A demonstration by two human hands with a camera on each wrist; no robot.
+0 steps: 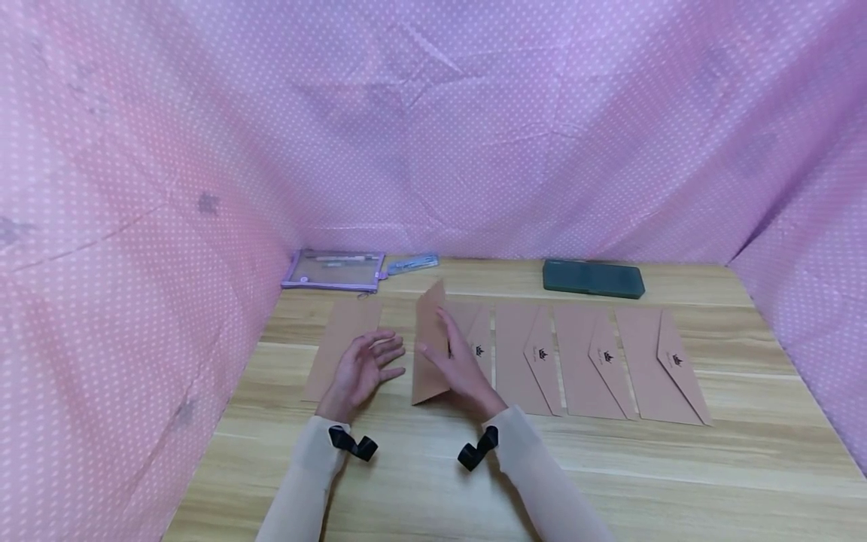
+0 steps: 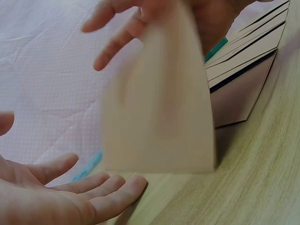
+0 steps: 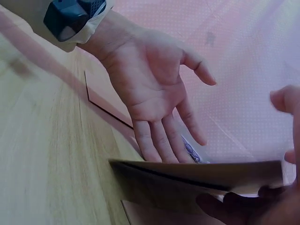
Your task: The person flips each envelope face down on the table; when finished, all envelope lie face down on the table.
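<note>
My right hand [image 1: 467, 370] holds a brown paper envelope [image 1: 427, 350] on edge above the table, its fingers on the envelope's right face and the thumb around the other side. The left wrist view shows this envelope [image 2: 159, 117] blurred, its plain face towards the left hand. Palm inward and fingers spread, my left hand [image 1: 362, 369] hovers over another brown envelope [image 1: 327, 360] that lies plain side up. In the right wrist view the left hand [image 3: 150, 89] has nothing in its grasp. Beneath the right hand lies a partly hidden envelope [image 1: 482, 331] with a crown print.
Further right, three flat envelopes [image 1: 521, 354] with pointed flaps and crown prints lie in a row. Along the back stand a purple-edged mesh pouch [image 1: 335, 271] with pens, a small blue packet [image 1: 413, 263] and a dark green case [image 1: 592, 278]. Pink dotted cloth [image 1: 433, 150] surrounds the wooden table.
</note>
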